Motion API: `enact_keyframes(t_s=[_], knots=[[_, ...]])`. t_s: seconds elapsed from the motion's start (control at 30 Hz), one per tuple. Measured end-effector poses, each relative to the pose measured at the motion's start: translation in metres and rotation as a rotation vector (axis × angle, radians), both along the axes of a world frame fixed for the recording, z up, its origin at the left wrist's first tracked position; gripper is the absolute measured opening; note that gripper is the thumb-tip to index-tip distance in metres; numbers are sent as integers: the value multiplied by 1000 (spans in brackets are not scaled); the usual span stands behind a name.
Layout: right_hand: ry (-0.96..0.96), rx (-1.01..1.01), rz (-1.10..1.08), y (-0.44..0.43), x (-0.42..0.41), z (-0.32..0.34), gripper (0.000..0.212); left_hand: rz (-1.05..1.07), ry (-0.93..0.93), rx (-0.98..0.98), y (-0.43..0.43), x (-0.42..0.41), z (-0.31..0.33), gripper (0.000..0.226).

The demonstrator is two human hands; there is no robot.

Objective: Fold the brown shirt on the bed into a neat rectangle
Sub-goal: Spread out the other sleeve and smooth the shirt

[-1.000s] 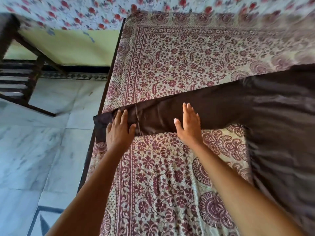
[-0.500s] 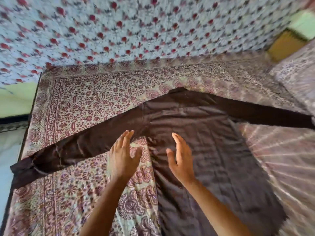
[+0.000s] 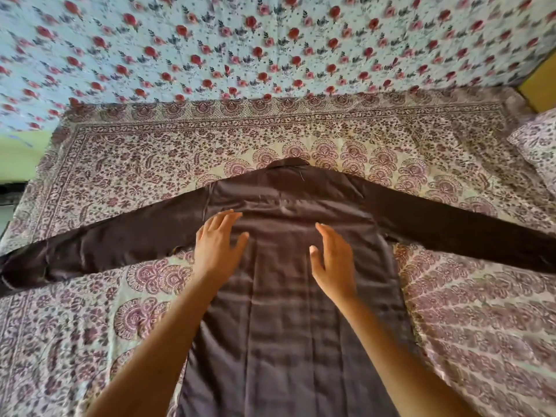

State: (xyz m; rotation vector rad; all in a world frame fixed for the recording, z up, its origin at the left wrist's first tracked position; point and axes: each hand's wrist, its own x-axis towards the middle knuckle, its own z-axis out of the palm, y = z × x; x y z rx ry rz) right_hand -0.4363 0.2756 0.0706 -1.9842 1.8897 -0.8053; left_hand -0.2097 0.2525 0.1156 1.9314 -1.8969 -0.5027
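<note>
**Hands shift from the left sleeve to the body of the shirt**

The long-sleeved brown shirt of smooth, slightly glossy cloth [image 3: 288,296] lies flat on the bed, spread over a cream bedspread printed with maroon flowers [image 3: 301,130]. Its collar points away from the person and both sleeves are stretched out to the sides. A second ago both palms pressed the left sleeve near the edge of the bed; half a second ago they were nearing the armpit. Now the left hand [image 3: 218,251] is over the upper left of the shirt's back panel and the right hand [image 3: 332,260] over its middle, just below the yoke seam. The fingers of both hands are spread wide and hold nothing; whether the palms touch the cloth cannot be told, as the hands are blurred.

The change suggests that smoothing of the left sleeve is finished and flattening of the body has begun. No fold is yet made, so the task appears to be at its preparatory stage. Faint vertical creases run down the panel.

No brand, label or legible writing is visible. A patterned pillow [image 3: 538,142] lies at the far right, before a blue wall hanging with red roses [image 3: 270,40].
</note>
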Motion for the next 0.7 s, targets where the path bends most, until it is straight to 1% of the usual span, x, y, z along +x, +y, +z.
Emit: enact_keyframes(t_s=[0.1, 0.23, 0.4, 0.53, 0.6, 0.7], knots=[[55, 35, 32, -43, -20, -28, 51, 38, -9, -9, -34, -14, -26, 33], [99, 39, 13, -100, -36, -69, 45, 145, 12, -16, -87, -19, -68, 25], [88, 41, -58, -169, -34, -111, 36, 290, 19, 25, -153, -21, -118, 28], [175, 48, -86, -225, -29, -133, 31, 326, 63, 3, -207, -24, -153, 29], [181, 98, -106, -251, -32, -139, 33, 321, 38, 38, -232, -28, -166, 30], [190, 208, -148, -288, -39, -149, 38, 302, 7, 140, -271, -26, -183, 33]])
